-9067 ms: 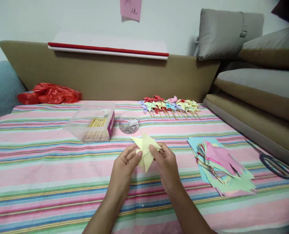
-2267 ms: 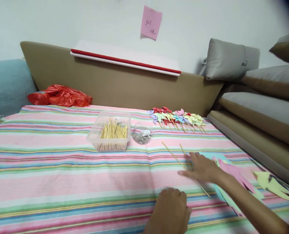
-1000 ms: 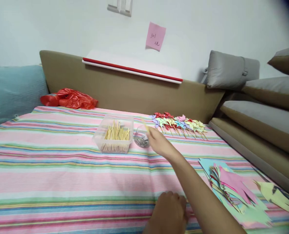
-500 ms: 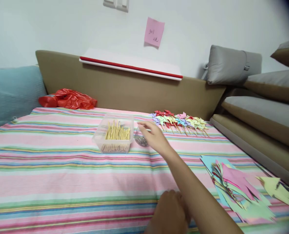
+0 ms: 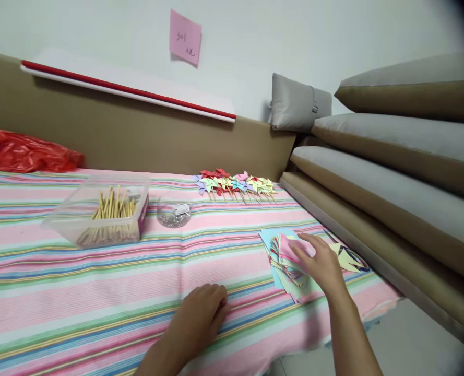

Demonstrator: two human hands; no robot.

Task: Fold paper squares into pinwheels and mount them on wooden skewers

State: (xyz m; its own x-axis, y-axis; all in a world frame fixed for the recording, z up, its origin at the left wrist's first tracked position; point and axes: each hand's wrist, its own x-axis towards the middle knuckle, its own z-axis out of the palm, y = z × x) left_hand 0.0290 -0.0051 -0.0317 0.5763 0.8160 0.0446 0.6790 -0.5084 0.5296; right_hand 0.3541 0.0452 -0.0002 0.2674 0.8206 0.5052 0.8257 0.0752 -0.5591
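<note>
My right hand (image 5: 323, 262) is over a pile of cut coloured paper pieces (image 5: 288, 261), with thumb and fingers apart around the pink top sheet. Whether the fingertips touch that sheet I cannot tell. My left hand (image 5: 201, 317) rests on the striped cloth (image 5: 110, 297), its fingers curled into a loose fist; the inside of it is hidden. Left of the pile stands a clear round container (image 5: 174, 214) of small metallic pieces with a white label. A clear plastic box (image 5: 110, 230) beside it holds many short wooden sticks (image 5: 112, 206).
Paper pinwheels on sticks (image 5: 235, 185) lie at the back of the cloth. Scissors (image 5: 359, 260) and yellow paper scraps (image 5: 345, 259) lie right of the pile. Stacked cushions (image 5: 396, 193) line the right side. A red plastic bag (image 5: 24, 151) is at the back left.
The view has turned right. My right hand has moved from the round container to the paper pile. My left hand now lies apart from the right arm, on the cloth.
</note>
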